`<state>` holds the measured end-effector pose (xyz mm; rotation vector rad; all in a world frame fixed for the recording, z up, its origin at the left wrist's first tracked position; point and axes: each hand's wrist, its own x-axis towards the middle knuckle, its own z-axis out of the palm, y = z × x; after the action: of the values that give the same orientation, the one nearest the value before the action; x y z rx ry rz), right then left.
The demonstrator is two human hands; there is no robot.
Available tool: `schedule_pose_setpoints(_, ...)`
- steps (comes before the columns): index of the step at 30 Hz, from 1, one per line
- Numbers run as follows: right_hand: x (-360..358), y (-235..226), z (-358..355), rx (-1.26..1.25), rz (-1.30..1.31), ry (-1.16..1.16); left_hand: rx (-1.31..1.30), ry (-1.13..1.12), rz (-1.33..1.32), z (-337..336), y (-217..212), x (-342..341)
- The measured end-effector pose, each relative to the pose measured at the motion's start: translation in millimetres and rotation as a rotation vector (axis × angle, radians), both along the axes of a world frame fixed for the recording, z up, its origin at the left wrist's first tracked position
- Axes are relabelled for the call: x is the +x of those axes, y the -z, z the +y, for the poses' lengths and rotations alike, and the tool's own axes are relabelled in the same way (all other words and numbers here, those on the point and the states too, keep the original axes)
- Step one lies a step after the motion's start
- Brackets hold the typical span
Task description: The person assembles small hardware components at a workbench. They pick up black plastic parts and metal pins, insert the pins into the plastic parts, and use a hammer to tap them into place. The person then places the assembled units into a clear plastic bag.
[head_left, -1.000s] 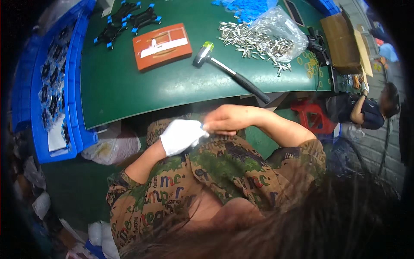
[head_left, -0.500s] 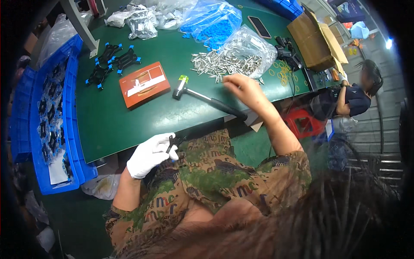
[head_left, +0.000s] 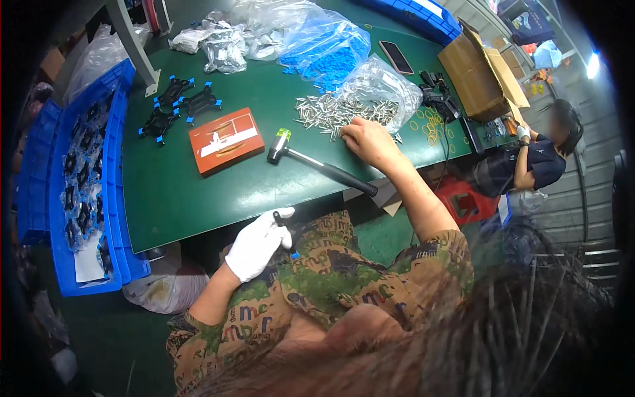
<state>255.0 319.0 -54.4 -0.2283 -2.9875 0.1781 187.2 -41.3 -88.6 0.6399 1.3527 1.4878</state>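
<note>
My left hand [head_left: 256, 246], in a white glove, is closed around a small black part with a blue tip [head_left: 295, 255], held over my lap just off the table's near edge. Most of that part is hidden by the glove. Bare, my right hand [head_left: 372, 141] reaches over the table with its fingers bent together at the near edge of a heap of small metal pins [head_left: 317, 111]. What its fingertips pinch, if anything, is too small to make out. A hammer [head_left: 324, 164] with a black grip lies between my hands, beside an orange-red box [head_left: 226, 143].
X-shaped black frames with blue tips [head_left: 202, 101] lie at the table's left. Beyond the pins are a bag of blue pieces [head_left: 331, 49], a phone [head_left: 396, 57] and a cardboard box [head_left: 473, 73]. Blue crates [head_left: 119, 218] stand left; a co-worker [head_left: 549, 155] sits right.
My left hand has shifted right and turned, bringing the part's blue tip into view. My right hand's fingers have curled in at the pins. The view has moved slightly.
</note>
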Motion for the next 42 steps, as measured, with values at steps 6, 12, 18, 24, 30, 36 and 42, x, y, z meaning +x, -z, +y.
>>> schedule_pose_setpoints(6,7,0,-15,-0.234,0.188,-0.076,-0.057,-0.119,-0.047,12,3,-6)
schedule_pose_setpoints(12,18,-42,-109,-0.951,0.042,-0.347,-0.164,-0.075,0.269,19,-6,-3)
schedule_pose_setpoints(18,7,-29,-134,-1.038,-0.034,-0.415,-0.214,-0.001,0.451,20,-4,-6)
schedule_pose_setpoints(24,5,-19,-142,-0.926,0.041,-0.453,-0.201,0.001,0.347,20,-8,-6)
schedule_pose_setpoints(30,8,-12,-156,-0.714,0.097,-0.394,-0.130,-0.003,0.342,11,9,-9)
schedule_pose_setpoints(36,12,-7,-146,-0.536,0.139,-0.516,-0.205,0.060,0.201,-3,-11,-11)
schedule_pose_setpoints(42,16,-1,-149,-0.232,0.214,-0.666,-0.218,0.120,0.164,-9,-12,-8)
